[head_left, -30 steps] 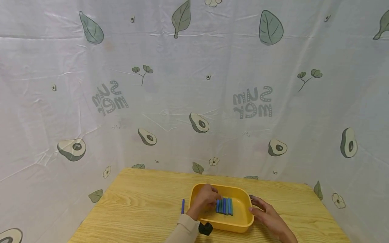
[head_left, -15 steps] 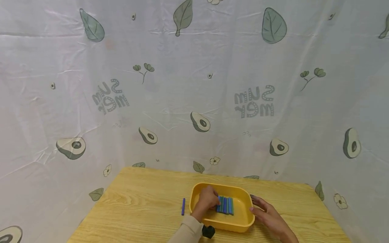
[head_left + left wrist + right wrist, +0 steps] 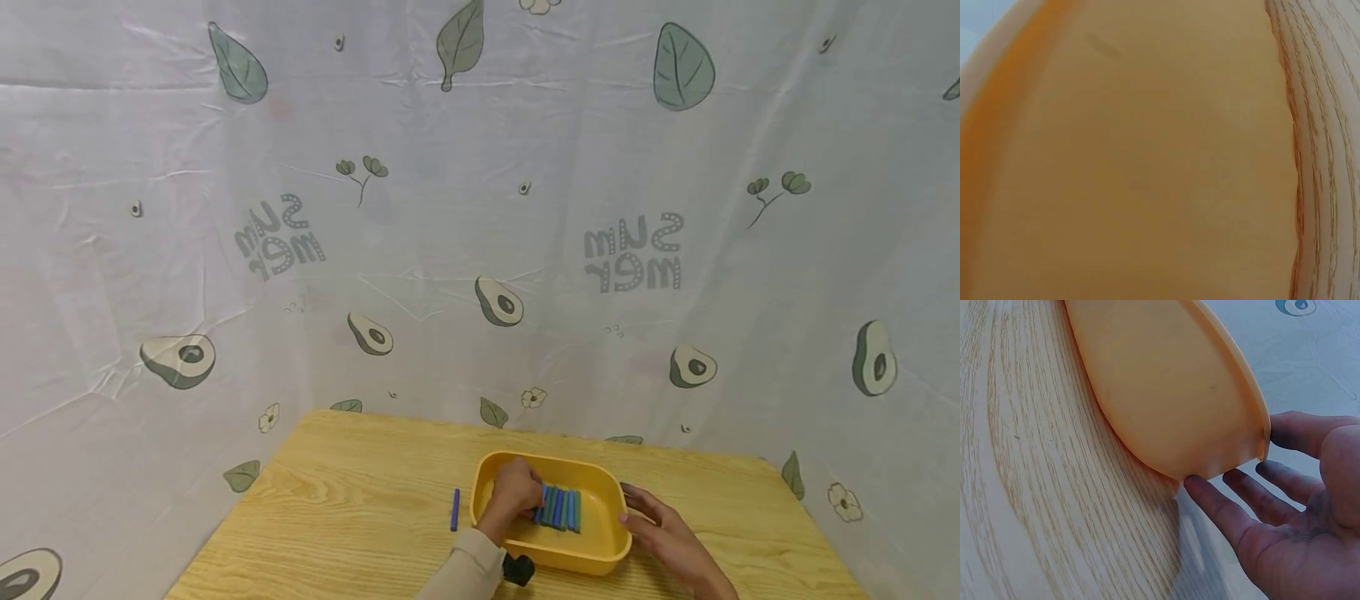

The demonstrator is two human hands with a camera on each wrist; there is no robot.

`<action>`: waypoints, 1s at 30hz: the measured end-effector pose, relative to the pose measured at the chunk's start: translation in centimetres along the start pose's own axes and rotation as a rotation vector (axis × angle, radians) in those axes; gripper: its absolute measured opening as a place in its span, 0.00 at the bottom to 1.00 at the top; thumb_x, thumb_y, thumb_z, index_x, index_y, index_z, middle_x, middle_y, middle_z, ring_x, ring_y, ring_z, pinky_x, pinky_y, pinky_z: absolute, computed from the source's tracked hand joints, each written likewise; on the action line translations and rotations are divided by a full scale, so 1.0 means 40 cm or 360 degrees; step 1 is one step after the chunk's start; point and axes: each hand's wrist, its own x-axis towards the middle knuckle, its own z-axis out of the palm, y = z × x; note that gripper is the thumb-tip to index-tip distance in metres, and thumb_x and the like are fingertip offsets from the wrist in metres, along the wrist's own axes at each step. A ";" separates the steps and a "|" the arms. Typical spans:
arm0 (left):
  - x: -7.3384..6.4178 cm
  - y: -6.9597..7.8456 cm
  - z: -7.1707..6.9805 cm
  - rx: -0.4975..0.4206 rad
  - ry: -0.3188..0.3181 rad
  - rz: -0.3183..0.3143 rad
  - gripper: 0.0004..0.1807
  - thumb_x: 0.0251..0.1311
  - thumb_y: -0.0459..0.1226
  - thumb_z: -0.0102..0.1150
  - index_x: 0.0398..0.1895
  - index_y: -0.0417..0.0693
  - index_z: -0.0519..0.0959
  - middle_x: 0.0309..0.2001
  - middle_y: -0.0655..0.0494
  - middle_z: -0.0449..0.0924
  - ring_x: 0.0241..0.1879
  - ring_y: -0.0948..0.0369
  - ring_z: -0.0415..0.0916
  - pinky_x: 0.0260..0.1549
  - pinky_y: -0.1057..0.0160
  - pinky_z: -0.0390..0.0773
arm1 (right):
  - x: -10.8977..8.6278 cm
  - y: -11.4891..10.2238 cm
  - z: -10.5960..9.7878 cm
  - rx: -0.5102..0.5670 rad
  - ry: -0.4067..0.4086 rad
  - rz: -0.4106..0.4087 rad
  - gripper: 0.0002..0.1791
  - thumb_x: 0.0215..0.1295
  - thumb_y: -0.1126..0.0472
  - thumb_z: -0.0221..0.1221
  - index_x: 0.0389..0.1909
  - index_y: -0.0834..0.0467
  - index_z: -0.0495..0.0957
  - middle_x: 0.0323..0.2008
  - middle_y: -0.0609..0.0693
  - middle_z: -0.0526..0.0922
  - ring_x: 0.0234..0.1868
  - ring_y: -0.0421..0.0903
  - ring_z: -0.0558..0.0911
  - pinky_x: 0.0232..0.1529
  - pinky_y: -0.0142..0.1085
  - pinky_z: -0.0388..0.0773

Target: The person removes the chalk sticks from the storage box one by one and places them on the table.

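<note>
In the head view a yellow tray (image 3: pixel 555 557) stands on the table, with a row of blue and green sticks (image 3: pixel 562 508) lying side by side in it. My left hand (image 3: pixel 516 490) reaches into its left part. The curled fingers meet the left end of the row, and the fingertips are too hidden to show whether they hold a stick. At the tray's right end my right hand (image 3: pixel 663 531) rests its thumb and fingers on the outside. The right wrist view has the fingertips of that hand (image 3: pixel 1297 506) touching the tray wall (image 3: pixel 1172 381).
A single blue stick (image 3: pixel 455 510) lies on the wooden table (image 3: pixel 360 492) left of the tray. A pale printed curtain (image 3: pixel 420 250) hangs behind and around the table. The left wrist view is filled mostly by the tray's wall (image 3: pixel 1147 156).
The left hand has sunk slightly and bent its fingers more at the left end of the row. The right hand keeps its place at the tray, and the whole view has shifted slightly.
</note>
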 end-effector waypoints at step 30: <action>-0.021 -0.022 -0.136 -0.0487 -0.0216 0.0063 0.17 0.55 0.24 0.66 0.50 0.33 0.89 0.30 0.48 0.89 0.22 0.59 0.83 0.27 0.53 0.89 | -0.004 -0.002 0.000 0.0021 -0.0042 -0.0036 0.43 0.85 0.55 0.53 0.85 0.72 0.42 0.81 0.80 0.49 0.72 0.65 0.77 0.62 0.48 0.86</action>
